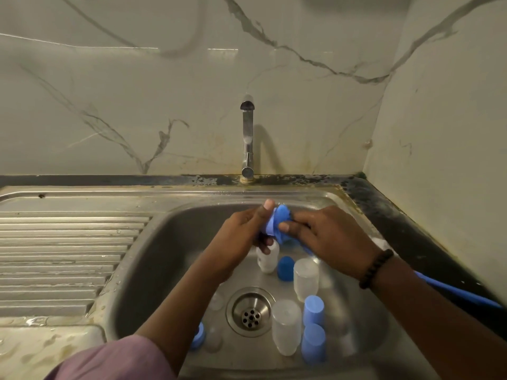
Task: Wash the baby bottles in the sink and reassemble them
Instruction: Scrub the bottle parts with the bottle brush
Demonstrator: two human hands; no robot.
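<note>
Over the steel sink [153, 270] my left hand [241, 229] grips a small blue bottle part [270, 226]. My right hand [326, 234] pinches the blue head of a bottle brush [282, 213] against that part; the brush's blue handle [463, 293] runs off to the lower right under my forearm. On the basin floor stand clear bottle bodies [306, 278] [285, 327] [267, 257], light blue caps [314, 309] [312, 344] and a darker blue cap [285, 268]. A blue ring [199, 335] and clear teats [216, 300] [214, 338] lie left of the drain [250, 315].
A chrome tap [247, 138] rises behind the basin, with no water running. The ribbed draining board [60, 256] lies to the left, wet in places. A dark counter edge [397, 229] and a marble-look wall close off the right side.
</note>
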